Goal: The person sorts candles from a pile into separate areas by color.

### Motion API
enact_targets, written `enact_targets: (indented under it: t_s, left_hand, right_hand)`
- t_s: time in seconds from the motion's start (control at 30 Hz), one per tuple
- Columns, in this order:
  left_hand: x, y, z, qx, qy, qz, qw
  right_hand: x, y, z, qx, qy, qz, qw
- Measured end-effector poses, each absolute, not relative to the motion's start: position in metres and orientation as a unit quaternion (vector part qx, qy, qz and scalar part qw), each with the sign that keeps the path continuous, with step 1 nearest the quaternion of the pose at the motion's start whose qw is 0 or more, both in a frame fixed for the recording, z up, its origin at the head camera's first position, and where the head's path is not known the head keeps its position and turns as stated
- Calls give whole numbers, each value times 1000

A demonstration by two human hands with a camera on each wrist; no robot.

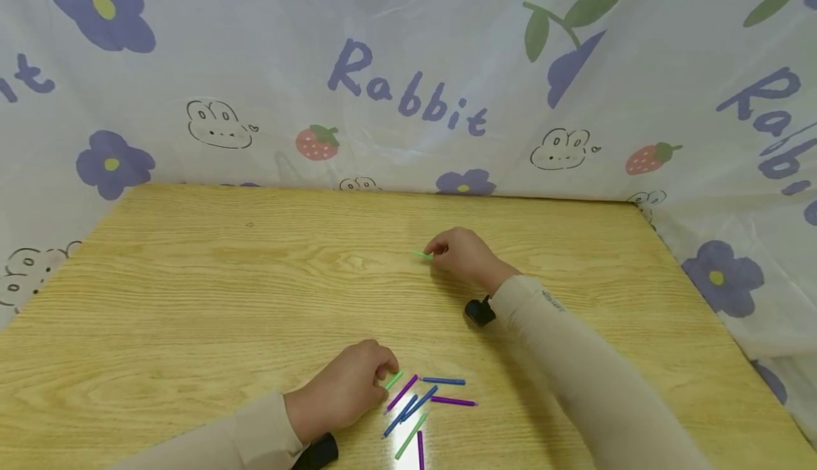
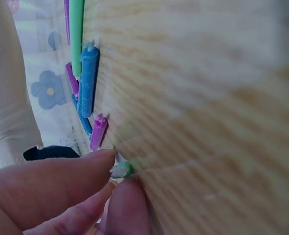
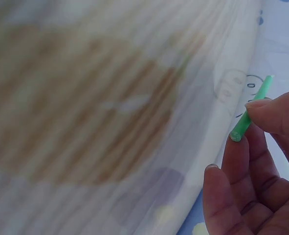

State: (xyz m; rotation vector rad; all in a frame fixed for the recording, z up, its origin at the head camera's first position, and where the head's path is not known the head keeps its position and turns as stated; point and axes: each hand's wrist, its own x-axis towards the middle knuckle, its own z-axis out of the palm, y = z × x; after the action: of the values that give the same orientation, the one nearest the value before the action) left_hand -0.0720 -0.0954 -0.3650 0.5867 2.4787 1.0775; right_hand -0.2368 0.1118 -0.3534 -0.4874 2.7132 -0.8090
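On the table, a purple stick is seen nearest, a loose green stick just beyond. Farther on, three blue sticks and two more purple sticks are scattered. Just left, another green stick is pinched by the left hand. Farther off and right, a third green stick is held between thumb and fingers of the right hand. Behind, a printed cloth is hung.

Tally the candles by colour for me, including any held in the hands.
Green candles: 3 (one in the left hand, one in the right hand, one on the table)
Blue candles: 3
Purple candles: 3
Total: 9
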Motion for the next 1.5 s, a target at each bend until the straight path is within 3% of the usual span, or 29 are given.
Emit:
enact_targets:
  t_s: [0.67, 0.97, 1.5]
  left_hand:
    - [-73, -98, -365, 201, 874, 394, 200]
    - [-72, -99, -366, 211, 873, 396, 191]
    - [-71, -98, -364, 216, 877, 387, 187]
  right_hand:
    - [-259, 94, -347, -149, 941, -262, 152]
    - [-268, 92, -350, -159, 950, -232, 134]
    - [-269, 84, -352, -149, 951, -223, 150]
